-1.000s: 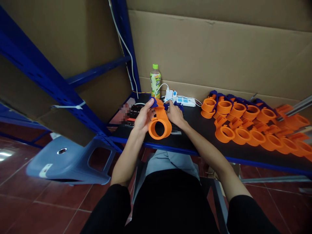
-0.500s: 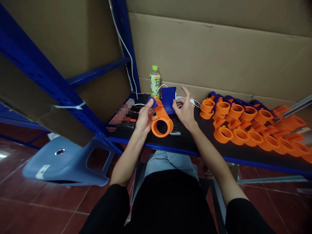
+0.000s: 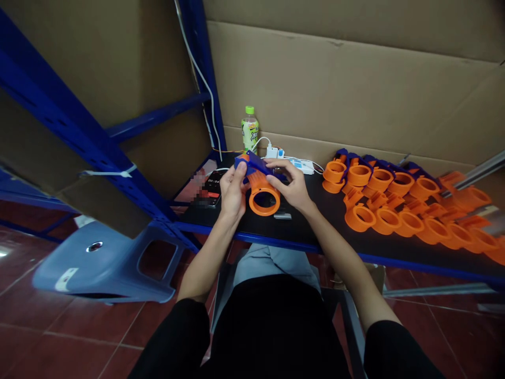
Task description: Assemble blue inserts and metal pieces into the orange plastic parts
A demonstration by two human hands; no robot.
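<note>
Fingers of both hands grip the orange ring [image 3: 263,198] and blue piece [image 3: 252,163] between them.

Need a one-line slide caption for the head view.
Both hands, left hand and right hand, hold an orange ring part with a blue piece above a black shelf; finished orange parts lie alongside.

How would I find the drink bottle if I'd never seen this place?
Look along the black shelf to its far left corner, against the cardboard wall. The bottle stands upright beside a white power strip. It is the only green-capped thing; the parts nearby are orange.
</note>
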